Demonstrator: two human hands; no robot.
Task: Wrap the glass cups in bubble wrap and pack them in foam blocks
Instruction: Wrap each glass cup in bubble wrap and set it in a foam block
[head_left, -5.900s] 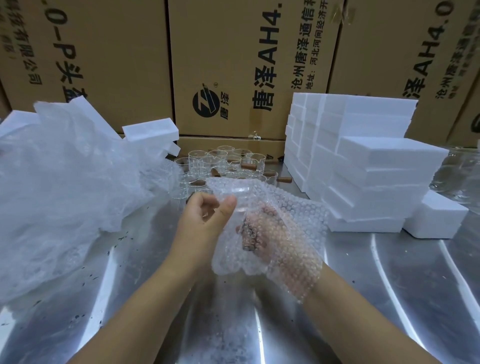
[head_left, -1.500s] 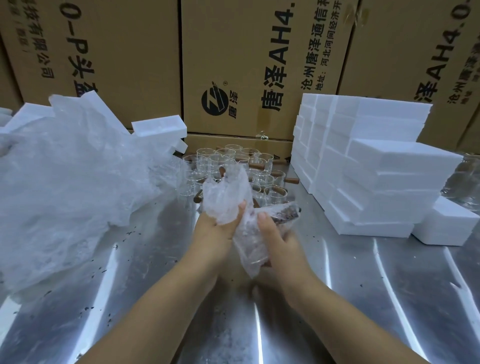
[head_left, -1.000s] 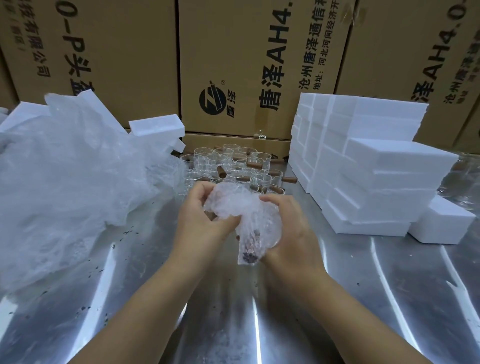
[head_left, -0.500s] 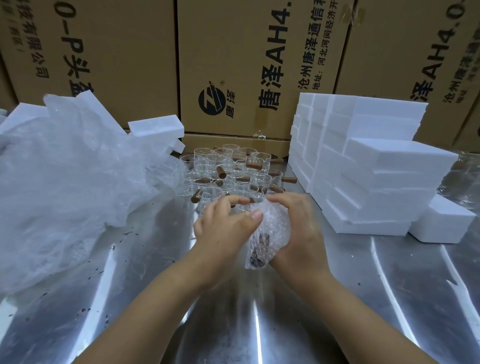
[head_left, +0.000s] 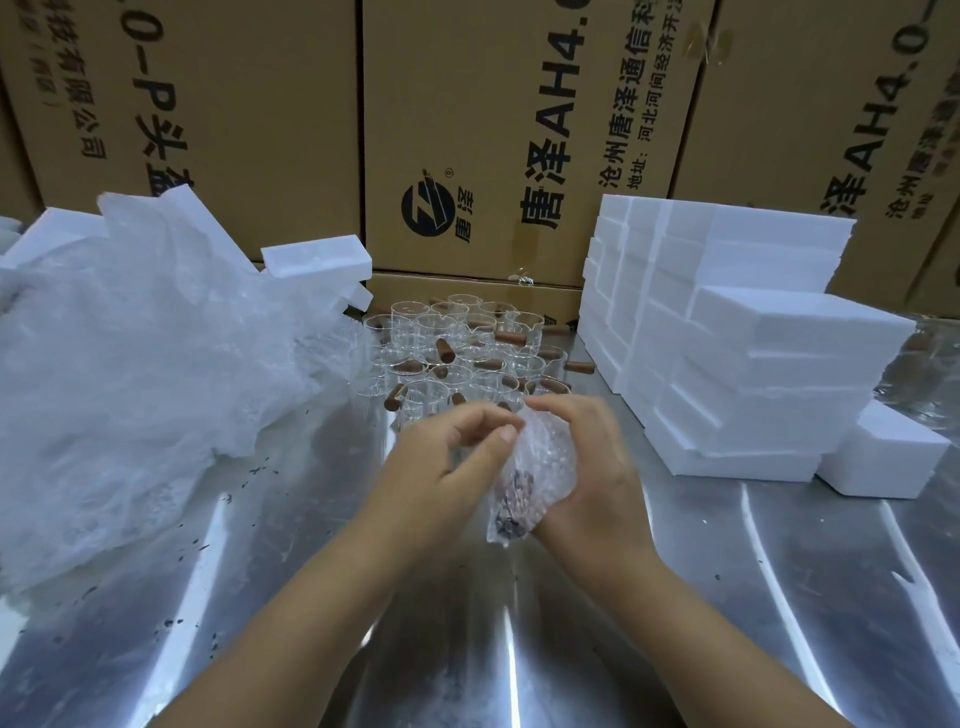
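Note:
A glass cup bundled in bubble wrap (head_left: 535, 475) sits between my hands above the steel table, its brown handle showing through the wrap. My right hand (head_left: 592, 462) cups the bundle from the right, fingers curled over its top. My left hand (head_left: 441, 462) pinches the wrap's top edge with thumb and fingers. Several bare glass cups with wooden handles (head_left: 457, 353) stand clustered behind my hands. White foam blocks (head_left: 753, 353) are stacked at the right.
A large heap of bubble wrap (head_left: 135, 374) fills the left side, with foam blocks (head_left: 317, 257) behind it. Printed cardboard boxes (head_left: 498, 130) wall off the back. The shiny steel table (head_left: 519, 623) stretches toward me. One single foam block (head_left: 883, 452) lies far right.
The loose sheet has been gathered tightly round the cup. My left hand has shifted from under the bundle to its top, pinching the wrap, while my right hand keeps cradling it.

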